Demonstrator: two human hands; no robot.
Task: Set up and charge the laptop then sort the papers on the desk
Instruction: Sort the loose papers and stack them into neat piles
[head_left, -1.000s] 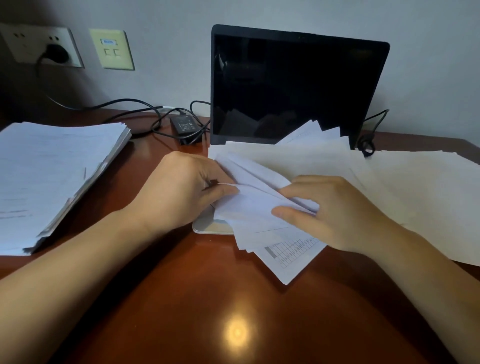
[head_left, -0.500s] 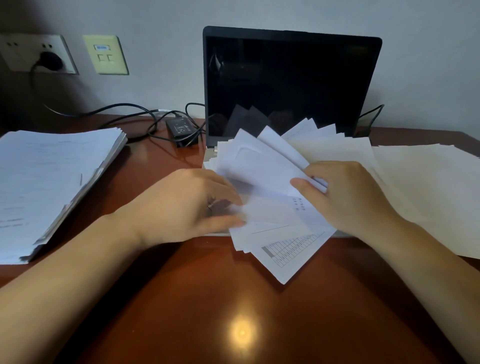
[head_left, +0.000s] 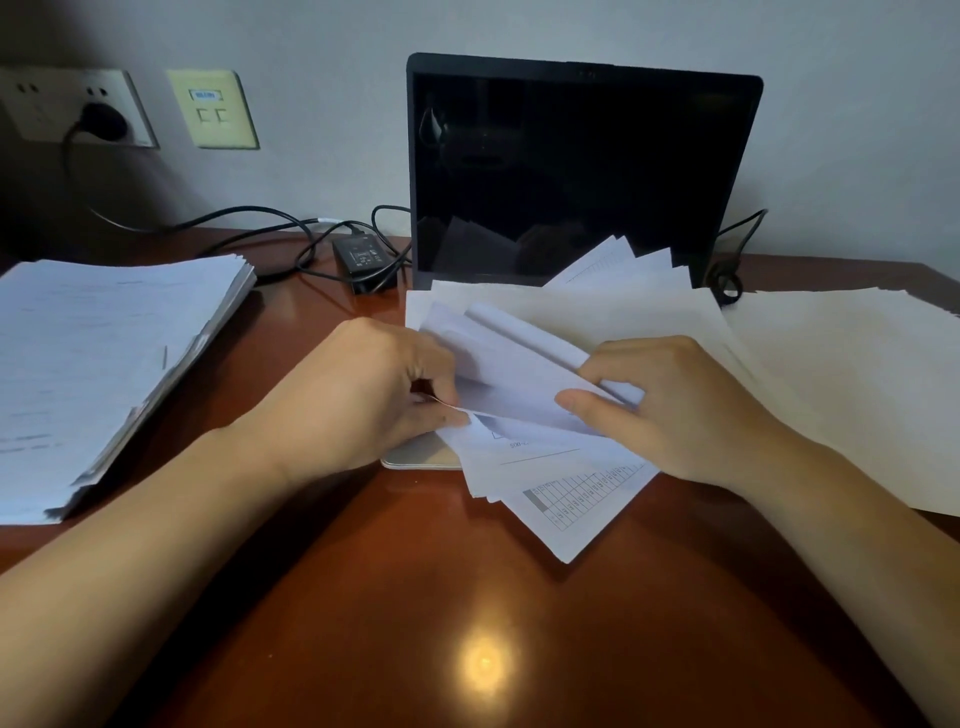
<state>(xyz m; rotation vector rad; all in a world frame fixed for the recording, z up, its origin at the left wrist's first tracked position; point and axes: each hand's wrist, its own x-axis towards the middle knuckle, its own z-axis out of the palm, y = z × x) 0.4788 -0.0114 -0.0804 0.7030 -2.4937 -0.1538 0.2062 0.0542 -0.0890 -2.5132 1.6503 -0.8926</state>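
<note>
White Sheets Fanned at Centre Frame: Sorting in Hand

Item: loose sheets (head_left: 519, 374), white, fanned over the keyboard half of the laptop (head_left: 571, 166), centre of frame. The lowest, printed with a table, overhangs onto the desk (head_left: 415, 623).

Left hand (head_left: 363, 400): thumb and forefinger pinch the left edge of one sheet.

Right hand (head_left: 675, 410): thumb on top, fingers curled over, gripping the fan's right side.

Laptop: lid up, screen dark, upper centre. Charger brick (head_left: 363, 257) sits just left of it, with a cable running to a plug in the wall socket (head_left: 78, 109), upper left. Setting up appears done.

Thick stack (head_left: 104, 364): squared, left of frame.

Cream sheets (head_left: 857, 389): spread, right of frame.

Handling note: the step is judged to be separating one sheet from the fan. Hold the right grip firm to anchor the rest. Peel with the left pinch and check that it is one sheet, not two. Slide it out flat rather than lifting sharply, so nothing creases or drags neighbours off the desk edge. Which pile it belongs to cannot be told.
</note>
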